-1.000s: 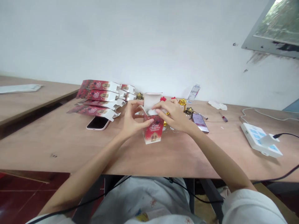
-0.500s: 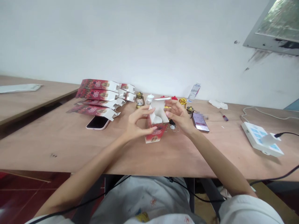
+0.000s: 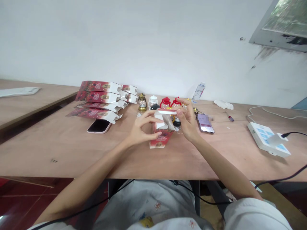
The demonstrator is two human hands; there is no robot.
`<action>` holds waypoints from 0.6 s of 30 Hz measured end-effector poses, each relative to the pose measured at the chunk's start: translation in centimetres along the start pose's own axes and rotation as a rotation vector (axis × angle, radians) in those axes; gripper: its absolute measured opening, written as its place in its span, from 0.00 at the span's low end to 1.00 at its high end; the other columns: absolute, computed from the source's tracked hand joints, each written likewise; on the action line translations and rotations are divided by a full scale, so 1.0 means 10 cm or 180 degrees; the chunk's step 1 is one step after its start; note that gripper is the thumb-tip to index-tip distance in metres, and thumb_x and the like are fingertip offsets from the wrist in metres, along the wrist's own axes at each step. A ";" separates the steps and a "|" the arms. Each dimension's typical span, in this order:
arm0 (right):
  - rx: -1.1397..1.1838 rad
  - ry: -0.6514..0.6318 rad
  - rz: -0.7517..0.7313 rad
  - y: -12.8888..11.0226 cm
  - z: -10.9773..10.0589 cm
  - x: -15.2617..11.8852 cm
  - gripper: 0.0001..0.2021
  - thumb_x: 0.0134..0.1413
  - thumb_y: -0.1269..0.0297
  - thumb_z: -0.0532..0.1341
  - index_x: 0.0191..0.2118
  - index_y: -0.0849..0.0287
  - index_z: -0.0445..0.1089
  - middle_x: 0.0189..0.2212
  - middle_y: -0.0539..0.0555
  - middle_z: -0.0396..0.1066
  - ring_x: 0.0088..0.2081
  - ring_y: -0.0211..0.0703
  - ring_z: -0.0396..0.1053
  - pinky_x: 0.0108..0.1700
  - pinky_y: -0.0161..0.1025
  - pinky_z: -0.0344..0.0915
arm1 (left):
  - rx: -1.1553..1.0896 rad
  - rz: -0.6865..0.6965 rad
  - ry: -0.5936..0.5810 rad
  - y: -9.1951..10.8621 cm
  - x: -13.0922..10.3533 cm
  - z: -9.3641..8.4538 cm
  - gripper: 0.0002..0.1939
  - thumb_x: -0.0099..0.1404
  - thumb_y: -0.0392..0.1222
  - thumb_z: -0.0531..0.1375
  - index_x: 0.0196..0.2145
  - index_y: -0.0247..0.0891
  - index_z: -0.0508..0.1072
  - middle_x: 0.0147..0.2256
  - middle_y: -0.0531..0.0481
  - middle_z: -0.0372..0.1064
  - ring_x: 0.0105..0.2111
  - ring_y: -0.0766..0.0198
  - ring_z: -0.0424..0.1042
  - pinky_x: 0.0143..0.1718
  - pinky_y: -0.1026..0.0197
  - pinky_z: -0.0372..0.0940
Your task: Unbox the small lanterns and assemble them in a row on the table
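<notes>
A red printed cardboard box [image 3: 161, 138] stands upright at the middle of the table, its white inside showing at the top. Wrapped around the box's left side is my left hand [image 3: 141, 127], its thumb on the front and fingers by the upper edge. My right hand [image 3: 188, 119] has its thumb at the right end of the raised top flap [image 3: 167, 111], with the fingers bent above. The flap is partly folded over the opening. Behind the box stand small lanterns: red ones [image 3: 165, 103], a white one [image 3: 153, 101] and a bronze one [image 3: 142, 103].
Flat red box blanks [image 3: 96, 97] lie stacked at the left, over a phone [image 3: 98, 126]. To the right are another phone [image 3: 205, 123], a clear bottle [image 3: 199, 92], a tissue [image 3: 223, 104], a small screwdriver [image 3: 230, 118] and a white power strip [image 3: 268, 140].
The box's top flap has tipped forward and down over the opening. My right hand has moved from the box's right inner edge up to the flap's end. My left hand stays around the box.
</notes>
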State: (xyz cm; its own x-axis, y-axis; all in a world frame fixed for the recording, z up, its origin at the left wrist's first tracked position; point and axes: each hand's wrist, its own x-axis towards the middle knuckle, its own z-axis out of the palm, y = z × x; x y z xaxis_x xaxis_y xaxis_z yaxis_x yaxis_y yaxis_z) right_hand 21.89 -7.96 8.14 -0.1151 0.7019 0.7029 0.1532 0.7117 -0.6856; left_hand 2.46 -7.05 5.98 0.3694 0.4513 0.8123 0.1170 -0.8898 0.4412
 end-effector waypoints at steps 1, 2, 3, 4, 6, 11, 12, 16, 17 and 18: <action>-0.0116 -0.0066 -0.0067 -0.02 -0.02 -0.01 0.15 0.59 0.48 0.54 0.46 0.50 0.64 0.36 0.52 0.71 0.39 0.42 0.71 0.42 0.43 0.68 | -0.0130 -0.0072 0.0039 0.00 -0.01 0.01 0.18 0.51 0.38 0.68 0.41 0.42 0.71 0.49 0.43 0.68 0.48 0.56 0.70 0.43 0.55 0.72; -0.0206 -0.0147 -0.0141 -0.04 -0.03 -0.02 0.14 0.59 0.50 0.56 0.44 0.51 0.67 0.37 0.53 0.71 0.40 0.42 0.70 0.43 0.43 0.68 | -0.0273 -0.0148 0.0079 0.00 -0.02 0.01 0.21 0.51 0.38 0.68 0.43 0.42 0.69 0.50 0.43 0.68 0.49 0.55 0.70 0.41 0.56 0.72; -0.0269 -0.0243 -0.0216 -0.05 -0.05 -0.03 0.12 0.58 0.52 0.57 0.42 0.51 0.69 0.38 0.53 0.71 0.41 0.42 0.70 0.43 0.43 0.68 | -0.0405 -0.0215 0.0120 0.00 -0.03 0.02 0.22 0.51 0.38 0.68 0.44 0.42 0.67 0.51 0.42 0.67 0.50 0.55 0.69 0.40 0.57 0.72; -0.0315 -0.0337 -0.0291 -0.06 -0.06 -0.04 0.10 0.57 0.54 0.59 0.41 0.52 0.71 0.38 0.53 0.71 0.42 0.42 0.70 0.44 0.43 0.68 | -0.0500 -0.0268 0.0157 0.00 -0.04 0.02 0.23 0.52 0.38 0.68 0.44 0.42 0.65 0.51 0.42 0.67 0.51 0.55 0.69 0.40 0.57 0.72; -0.0387 -0.0468 -0.0421 -0.06 -0.07 -0.07 0.08 0.57 0.58 0.60 0.40 0.52 0.73 0.39 0.53 0.72 0.44 0.42 0.70 0.47 0.44 0.68 | -0.0552 -0.0343 0.0194 0.00 -0.04 0.02 0.20 0.53 0.39 0.67 0.42 0.41 0.65 0.51 0.41 0.67 0.52 0.54 0.68 0.39 0.57 0.72; -0.0407 -0.0490 -0.0340 -0.04 -0.05 -0.13 0.08 0.58 0.60 0.59 0.41 0.52 0.73 0.44 0.55 0.72 0.47 0.43 0.70 0.48 0.45 0.68 | -0.0572 -0.0532 0.0381 0.02 -0.02 0.01 0.23 0.51 0.42 0.69 0.41 0.41 0.62 0.55 0.40 0.62 0.48 0.57 0.71 0.36 0.61 0.71; -0.0403 -0.0475 -0.0298 -0.04 -0.05 -0.13 0.08 0.59 0.59 0.59 0.41 0.52 0.73 0.44 0.55 0.72 0.46 0.42 0.71 0.48 0.45 0.69 | -0.0617 -0.0584 0.0414 0.02 -0.02 0.01 0.25 0.50 0.43 0.69 0.42 0.42 0.61 0.56 0.41 0.61 0.47 0.58 0.72 0.35 0.62 0.71; -0.0670 -0.0598 -0.0497 -0.08 -0.06 -0.12 0.08 0.57 0.57 0.60 0.40 0.53 0.72 0.45 0.57 0.72 0.49 0.44 0.70 0.50 0.48 0.67 | -0.0740 -0.0678 0.0467 0.02 -0.02 0.02 0.30 0.49 0.44 0.70 0.44 0.45 0.59 0.58 0.42 0.58 0.44 0.61 0.72 0.36 0.62 0.71; -0.0752 -0.0677 -0.0596 -0.09 -0.06 -0.12 0.09 0.54 0.57 0.62 0.39 0.54 0.71 0.47 0.58 0.71 0.50 0.46 0.69 0.52 0.49 0.67 | -0.0758 -0.0672 0.0471 0.02 -0.02 0.02 0.30 0.48 0.44 0.71 0.44 0.45 0.58 0.58 0.42 0.58 0.44 0.61 0.72 0.36 0.62 0.71; -0.0808 -0.0769 -0.0668 -0.10 -0.07 -0.11 0.11 0.52 0.56 0.64 0.38 0.55 0.70 0.48 0.59 0.71 0.51 0.47 0.69 0.52 0.50 0.66 | -0.0778 -0.0665 0.0476 0.02 -0.02 0.02 0.31 0.48 0.44 0.71 0.44 0.45 0.58 0.58 0.42 0.58 0.44 0.61 0.73 0.36 0.62 0.72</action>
State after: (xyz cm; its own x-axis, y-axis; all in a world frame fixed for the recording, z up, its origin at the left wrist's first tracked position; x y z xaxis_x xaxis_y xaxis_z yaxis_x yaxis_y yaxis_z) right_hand 22.56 -9.49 8.14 -0.3922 0.5502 0.7372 0.3357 0.8318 -0.4421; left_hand 2.57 -7.33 5.87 0.2197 0.6429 0.7337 -0.0551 -0.7427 0.6673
